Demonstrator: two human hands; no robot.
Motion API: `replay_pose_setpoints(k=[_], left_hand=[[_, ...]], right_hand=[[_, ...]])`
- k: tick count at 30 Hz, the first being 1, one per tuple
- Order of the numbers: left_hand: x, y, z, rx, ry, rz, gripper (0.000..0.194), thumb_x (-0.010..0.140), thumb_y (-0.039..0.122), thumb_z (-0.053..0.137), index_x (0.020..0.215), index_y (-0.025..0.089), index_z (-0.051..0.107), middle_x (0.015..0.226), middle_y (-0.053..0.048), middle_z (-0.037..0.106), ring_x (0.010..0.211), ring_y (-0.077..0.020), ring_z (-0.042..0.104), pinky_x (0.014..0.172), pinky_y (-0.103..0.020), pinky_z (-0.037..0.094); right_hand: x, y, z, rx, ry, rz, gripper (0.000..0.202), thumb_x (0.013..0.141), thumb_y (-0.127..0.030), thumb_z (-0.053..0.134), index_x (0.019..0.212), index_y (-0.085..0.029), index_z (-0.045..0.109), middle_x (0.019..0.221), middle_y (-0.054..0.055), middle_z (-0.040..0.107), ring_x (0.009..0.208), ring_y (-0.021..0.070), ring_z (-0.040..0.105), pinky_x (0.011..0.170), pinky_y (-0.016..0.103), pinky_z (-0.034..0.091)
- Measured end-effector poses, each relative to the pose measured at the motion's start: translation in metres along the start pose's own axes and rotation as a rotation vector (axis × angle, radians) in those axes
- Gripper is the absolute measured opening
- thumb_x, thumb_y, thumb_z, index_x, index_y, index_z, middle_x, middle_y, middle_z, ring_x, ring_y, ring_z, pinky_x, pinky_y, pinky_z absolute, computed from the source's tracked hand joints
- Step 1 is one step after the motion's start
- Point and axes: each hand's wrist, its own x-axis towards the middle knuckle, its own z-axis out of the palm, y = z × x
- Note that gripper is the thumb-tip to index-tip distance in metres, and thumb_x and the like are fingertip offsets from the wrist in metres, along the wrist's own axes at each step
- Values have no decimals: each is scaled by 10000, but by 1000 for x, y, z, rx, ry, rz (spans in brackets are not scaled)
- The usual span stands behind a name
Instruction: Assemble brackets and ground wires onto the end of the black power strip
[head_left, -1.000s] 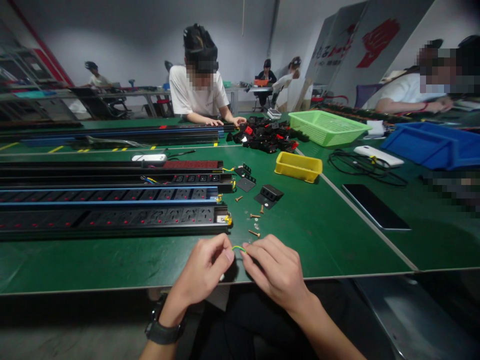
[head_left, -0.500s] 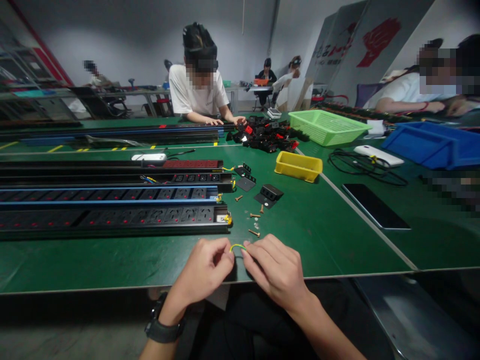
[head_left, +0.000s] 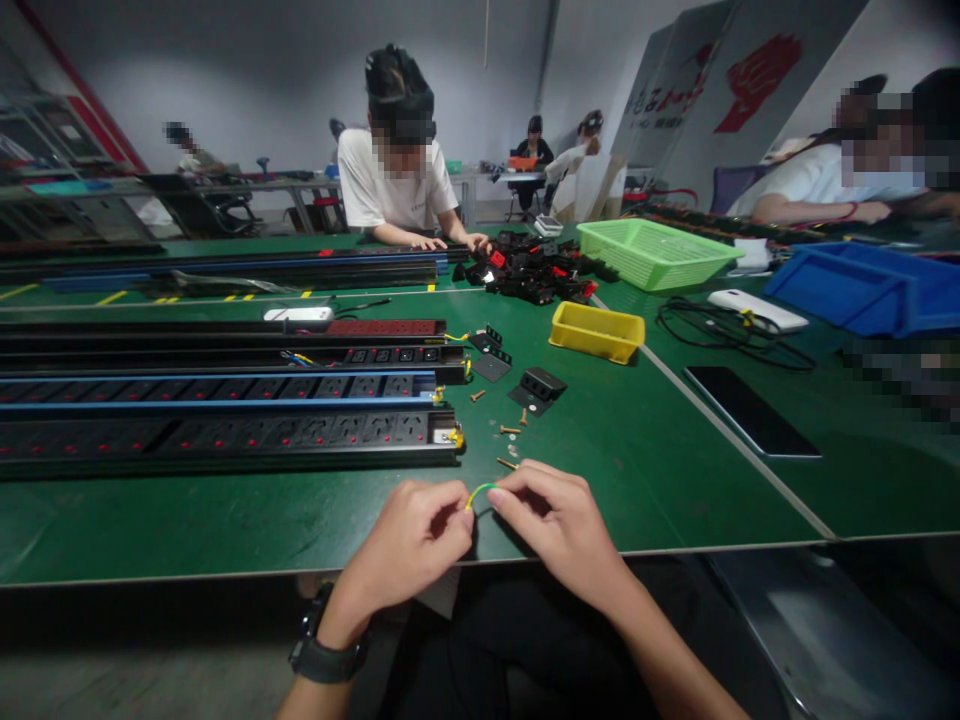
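A short yellow-green wire (head_left: 481,489) arches between my two hands above the table's front edge. My left hand (head_left: 420,530) is closed in a pinch on its left end, which the fingertips hide. On the other end, the thumb and fingers of my right hand (head_left: 559,520) are pinched together. Just beyond the right fingertips lies a brass-coloured screw (head_left: 508,463), partly covered by that hand. More screws (head_left: 510,430) and small clear bits are scattered farther off. To the left, a black power strip (head_left: 300,433) has yellow wire ends at its right tip.
Several socket strips (head_left: 225,391) lie parallel on the green table (head_left: 645,480). Black end brackets (head_left: 538,388), a yellow bin (head_left: 597,332), a phone (head_left: 750,410) and a green basket (head_left: 656,253) stand around. Across the table, a person (head_left: 397,170) handles a pile of black parts (head_left: 529,268).
My right hand has shifted slightly right and up, its fingers more bent, now covering part of the nearest screw. The wire between my hands arches a little higher.
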Motion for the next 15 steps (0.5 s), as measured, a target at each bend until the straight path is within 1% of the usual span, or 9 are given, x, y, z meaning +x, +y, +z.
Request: replay_pose_setpoints(k=[4,6,9,12,15], left_hand=[[-1,-1,0,15,-1,20,284,934,259,482,661,198,430,585,59,384,555,-103,375,572,-277,219],[-1,-1,0,9,-1,41,289,942,260,484,662,194,454,586,59,397,559,-102,381,575,-271,234],[-1,1,1,-17,-19,56,299,955,265,487,669,186,523,582,49,477,565,-105,422,583,-262,271],[-1,2,2,-85,-19,17,335,982,299,476,687,180,582,594,23,588,560,-116,495,580,-255,317],[-2,2,2,-204,14,-28,373,1009,365,469,729,172,622,647,-8,672,572,-123,552,571,-242,358]], right_hand=[[0,2,-1,139,-25,155,240,941,-319,662,758,-178,725,680,11,656,613,132,554,546,235,400],[2,1,-2,224,-51,225,276,927,-355,667,727,-171,710,636,2,635,575,123,532,521,229,392],[4,1,-3,322,-92,302,332,901,-407,677,672,-167,674,561,-17,585,502,106,478,470,219,368],[5,4,0,301,-42,305,332,887,-419,689,678,-161,684,563,-11,595,499,104,479,463,213,367],[3,5,6,183,45,219,276,898,-380,690,734,-160,722,598,2,618,520,107,493,468,211,366]])
